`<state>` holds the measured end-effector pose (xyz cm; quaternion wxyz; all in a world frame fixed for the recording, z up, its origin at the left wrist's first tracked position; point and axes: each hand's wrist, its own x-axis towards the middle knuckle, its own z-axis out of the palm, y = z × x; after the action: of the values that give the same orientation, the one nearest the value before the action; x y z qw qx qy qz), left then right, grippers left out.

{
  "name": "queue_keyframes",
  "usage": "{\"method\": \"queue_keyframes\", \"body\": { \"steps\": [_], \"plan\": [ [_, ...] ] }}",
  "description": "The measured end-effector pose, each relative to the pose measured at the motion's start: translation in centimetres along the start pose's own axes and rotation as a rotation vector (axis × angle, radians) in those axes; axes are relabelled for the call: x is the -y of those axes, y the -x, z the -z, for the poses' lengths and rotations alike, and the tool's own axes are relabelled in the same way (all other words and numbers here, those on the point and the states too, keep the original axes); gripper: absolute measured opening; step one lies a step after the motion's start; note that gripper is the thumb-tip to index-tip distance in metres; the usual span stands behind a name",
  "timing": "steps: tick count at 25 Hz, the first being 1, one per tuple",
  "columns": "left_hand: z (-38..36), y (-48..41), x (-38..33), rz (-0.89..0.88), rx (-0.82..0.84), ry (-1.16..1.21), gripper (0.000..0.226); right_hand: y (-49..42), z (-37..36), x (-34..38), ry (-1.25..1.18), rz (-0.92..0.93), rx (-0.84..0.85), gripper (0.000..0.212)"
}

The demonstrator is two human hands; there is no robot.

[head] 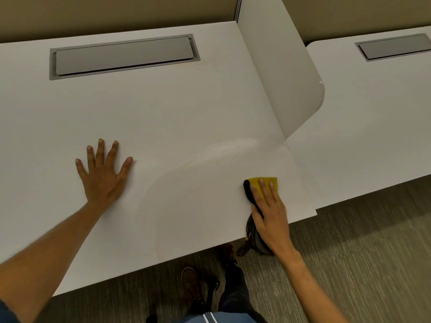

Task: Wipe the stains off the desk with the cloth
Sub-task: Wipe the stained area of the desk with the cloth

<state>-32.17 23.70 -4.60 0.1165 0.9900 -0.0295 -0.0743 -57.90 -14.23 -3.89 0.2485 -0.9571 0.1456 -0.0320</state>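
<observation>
A white desk (177, 113) fills most of the head view. My right hand (270, 213) presses a yellow cloth with a dark edge (255, 183) flat against the desk near its front right corner; only the cloth's far end shows past my fingers. A faint curved wet smear (210, 164) arcs across the desk from the cloth toward the middle. My left hand (103, 173) lies flat on the desk with fingers spread, holding nothing, well to the left of the cloth.
A grey cable hatch (123, 55) is set into the back of the desk. A white curved divider panel (286, 73) stands on the right edge, with a second desk (373, 124) beyond it. My legs and shoes (191, 283) show on the carpet below.
</observation>
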Motion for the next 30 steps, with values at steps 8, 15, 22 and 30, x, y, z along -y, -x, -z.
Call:
{"method": "queue_keyframes", "body": {
  "steps": [8,15,22,30],
  "plan": [
    [0.0,0.1,0.1,-0.019,-0.014,-0.006,0.075,5.7,-6.9,11.2,-0.050,0.370,0.203,0.071],
    [0.0,0.0,0.3,-0.026,-0.022,0.010,0.074,6.7,-10.6,18.5,-0.038,0.574,0.368,0.057],
    [0.0,-0.1,0.4,-0.013,-0.006,0.008,0.073,3.8,-13.8,23.4,-0.020,0.558,0.257,0.049],
    [-0.1,-0.1,0.7,-0.019,-0.005,0.015,0.073,-3.2,-13.1,21.6,-0.058,0.484,0.150,0.062]
  ]
}}
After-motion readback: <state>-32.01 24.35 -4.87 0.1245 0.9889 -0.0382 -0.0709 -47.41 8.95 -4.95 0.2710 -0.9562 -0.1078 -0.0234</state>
